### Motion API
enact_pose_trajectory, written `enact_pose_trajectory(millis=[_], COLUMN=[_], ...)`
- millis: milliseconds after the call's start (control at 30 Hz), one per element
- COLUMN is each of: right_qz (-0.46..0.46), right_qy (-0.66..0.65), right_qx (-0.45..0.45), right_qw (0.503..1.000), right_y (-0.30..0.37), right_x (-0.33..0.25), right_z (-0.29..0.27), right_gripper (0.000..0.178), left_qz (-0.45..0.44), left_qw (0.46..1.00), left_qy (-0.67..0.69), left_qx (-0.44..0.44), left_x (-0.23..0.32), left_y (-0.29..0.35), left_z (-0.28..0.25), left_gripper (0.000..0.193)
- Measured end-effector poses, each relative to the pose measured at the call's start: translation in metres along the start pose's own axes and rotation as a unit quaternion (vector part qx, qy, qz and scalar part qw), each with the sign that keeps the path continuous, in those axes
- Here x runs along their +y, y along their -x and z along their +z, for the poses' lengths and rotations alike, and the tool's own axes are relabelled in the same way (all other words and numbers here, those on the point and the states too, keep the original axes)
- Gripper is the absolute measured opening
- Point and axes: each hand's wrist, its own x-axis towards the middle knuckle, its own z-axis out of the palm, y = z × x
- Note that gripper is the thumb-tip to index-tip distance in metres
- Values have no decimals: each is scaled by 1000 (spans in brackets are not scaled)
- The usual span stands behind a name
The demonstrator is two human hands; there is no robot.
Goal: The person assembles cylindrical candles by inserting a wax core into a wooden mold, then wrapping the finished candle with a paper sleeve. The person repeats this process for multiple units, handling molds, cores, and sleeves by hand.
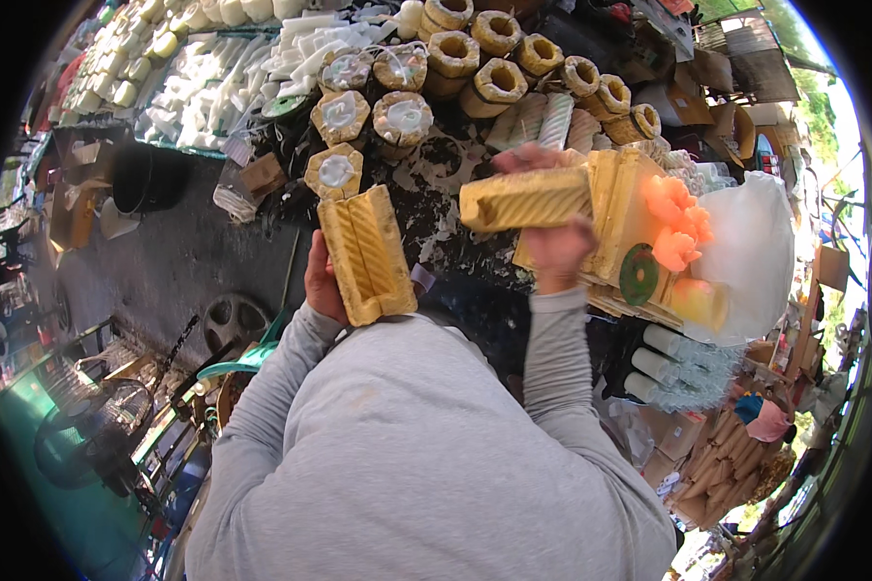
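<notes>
My left hand [322,281] is closed round the left edge of a yellow mould half [366,257], tilted upright close to my body. A hollow with slanting spiral grooves faces up in it. Farther right, my right hand [560,254] grips a matching mould half [523,198] lying crosswise, its grooved side in view. Fingers show past both long edges of that piece, smeared by motion. The two halves are apart. Just beyond the right hand stands a stack of yellow mould blocks [622,198], partly covered by the held half.
Hexagonal yellow moulds [452,54] stand at the back, several with pale wax on top [339,116]. Twisted candles [556,120] lie behind my right hand. An orange flower-shaped piece [676,221] sits on the right. White sticks [213,92] fill the far left, near a black bucket [147,178].
</notes>
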Motion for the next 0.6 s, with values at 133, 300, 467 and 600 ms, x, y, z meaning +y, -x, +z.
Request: enact_pose_trajectory(millis=[133,300,467,600], right_qz=[158,231,211,65], right_qy=[-179,-39,443,654], right_qx=[156,10,45,-45], right_qw=[958,972,870,752], right_y=[12,25,25,33], right_x=[71,57,35,53], right_z=[-27,-42,7,52], right_gripper=[70,69,71,83], left_qz=[34,57,88,82], left_qw=[999,997,992,991], left_qy=[-24,-59,-83,-107], left_qx=[-7,16,43,23], left_x=[14,23,9,-9], left_y=[19,27,11,-12], left_z=[2,3,20,36], left_gripper=[89,83,76,80])
